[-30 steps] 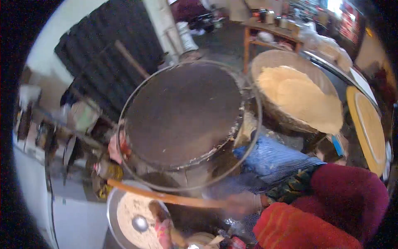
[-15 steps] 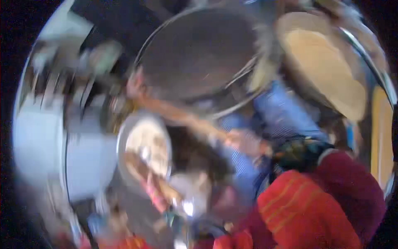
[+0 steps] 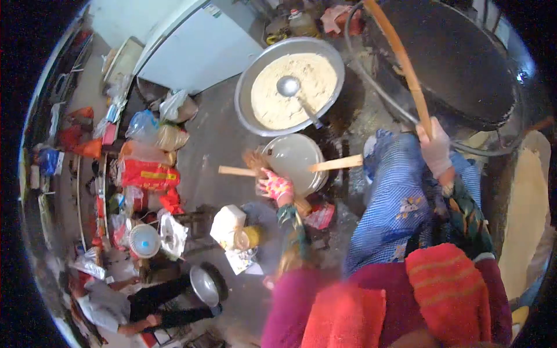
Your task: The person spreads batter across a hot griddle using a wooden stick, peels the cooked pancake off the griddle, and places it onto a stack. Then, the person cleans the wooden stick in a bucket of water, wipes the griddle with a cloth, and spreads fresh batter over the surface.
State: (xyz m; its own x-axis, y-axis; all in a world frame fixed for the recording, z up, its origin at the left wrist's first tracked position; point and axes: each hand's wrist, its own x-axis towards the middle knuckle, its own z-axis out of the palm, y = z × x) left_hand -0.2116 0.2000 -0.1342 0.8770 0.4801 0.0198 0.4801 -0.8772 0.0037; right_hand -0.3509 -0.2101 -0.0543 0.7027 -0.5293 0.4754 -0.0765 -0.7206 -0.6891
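My left hand (image 3: 277, 187), in a pink patterned glove, closes on a brown fibrous bundle (image 3: 253, 162) at the left rim of a pale bucket (image 3: 299, 152). A wooden piece (image 3: 235, 171) juts out left of the bundle; whether it is joined is unclear. Another wooden stick (image 3: 337, 164) lies over the bucket's right rim. Above the bucket, a metal basin (image 3: 245, 107) holds pale batter and a ladle (image 3: 288, 86). My right hand (image 3: 435, 149), in a pale glove, grips the lower end of a long wooden strip (image 3: 401, 55) beside a large dark round griddle (image 3: 458, 64).
Pale flat sheets (image 3: 524, 214) lie at the right edge. A white chest (image 3: 200, 46) stands at the upper left. Bags and packages (image 3: 149, 173) fill the left side. Another person (image 3: 107, 304) sits at the lower left near a metal bowl (image 3: 204, 285).
The view has swung left and down, bringing the bucket, bags and seated person into sight. My left hand has moved from the batter basin to the bucket. My right hand still holds the strip.
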